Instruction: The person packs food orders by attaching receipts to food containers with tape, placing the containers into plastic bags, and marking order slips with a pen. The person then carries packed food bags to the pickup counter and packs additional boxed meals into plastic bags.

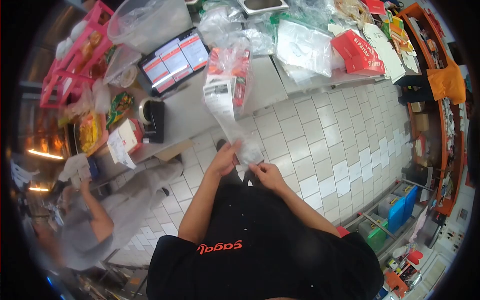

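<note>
From the head camera, here we are: both hands are on one clear plastic bag point(230, 126), its loose end right between them. The left hand point(226, 159) pinches the plastic, thumb and fingers together; the right hand point(270, 176) has its fingertips closed on the lower edge. The bag's long axis runs away from the hands, tilting slightly left, its filled end up at the counter point(267, 97) and its slack end pointing back at the wearer. Inside that far end, one red package point(241, 70); over it, one printed receipt point(219, 97).

Now the count! Ahead and left of the hands, one tablet point(175, 61), three panels lit. Nearer the left hand, one tape dispenser point(156, 122). Ahead and right, two red cartons point(364, 64) sit side by side. Far left, one pink basket point(64, 82).

And two other people: one, blurred, to the left of the left hand, gripping something pale point(77, 170), too smeared to name; one orange shirt point(445, 82), far off to the right.
</note>
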`<state>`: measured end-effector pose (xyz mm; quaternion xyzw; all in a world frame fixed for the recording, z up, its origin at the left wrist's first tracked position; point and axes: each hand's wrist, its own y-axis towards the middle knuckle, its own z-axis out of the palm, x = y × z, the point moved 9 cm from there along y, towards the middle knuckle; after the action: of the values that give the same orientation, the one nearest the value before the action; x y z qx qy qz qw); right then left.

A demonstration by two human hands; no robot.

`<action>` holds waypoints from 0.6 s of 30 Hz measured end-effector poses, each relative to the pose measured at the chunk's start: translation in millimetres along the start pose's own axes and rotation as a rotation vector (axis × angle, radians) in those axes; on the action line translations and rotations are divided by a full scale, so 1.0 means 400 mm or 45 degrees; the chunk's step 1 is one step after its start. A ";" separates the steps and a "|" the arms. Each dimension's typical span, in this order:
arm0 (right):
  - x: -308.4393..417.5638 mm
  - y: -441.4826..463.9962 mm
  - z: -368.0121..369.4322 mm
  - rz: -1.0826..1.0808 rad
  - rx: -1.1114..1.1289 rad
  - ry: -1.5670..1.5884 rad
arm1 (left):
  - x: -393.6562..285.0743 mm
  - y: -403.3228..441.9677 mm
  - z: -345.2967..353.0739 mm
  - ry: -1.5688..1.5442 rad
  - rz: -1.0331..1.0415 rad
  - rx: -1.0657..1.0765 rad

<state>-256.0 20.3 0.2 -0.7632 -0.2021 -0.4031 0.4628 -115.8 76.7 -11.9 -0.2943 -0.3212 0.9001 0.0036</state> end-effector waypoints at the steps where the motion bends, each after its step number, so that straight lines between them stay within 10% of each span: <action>1: -0.005 0.002 -0.008 0.019 -0.040 0.046 | -0.021 -0.020 0.012 0.034 0.006 -0.024; 5: -0.058 0.032 -0.014 0.162 -0.057 0.179 | -0.332 -0.028 -0.153 1.174 0.506 -0.684; 9: -0.071 0.080 0.013 0.298 0.092 0.161 | -0.734 -0.048 0.252 1.834 1.783 -0.490; 11: -0.097 0.128 0.045 0.375 0.106 0.168 | -0.749 0.087 0.352 2.192 1.807 0.052; 14: -0.112 0.192 0.076 0.419 0.106 0.061 | -0.710 0.319 0.350 2.371 1.153 0.572; 17: -0.199 0.251 0.129 0.481 -0.014 0.184 | -0.711 0.334 0.368 2.063 0.890 0.447; 18: -0.191 0.255 0.132 0.447 -0.043 0.178 | -0.697 0.343 0.365 2.211 1.185 0.512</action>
<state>-209.3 21.3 -129.7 -0.7647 -0.0264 -0.3715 0.5259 62.0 -170.9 145.9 -0.9389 0.0975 0.3235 -0.0659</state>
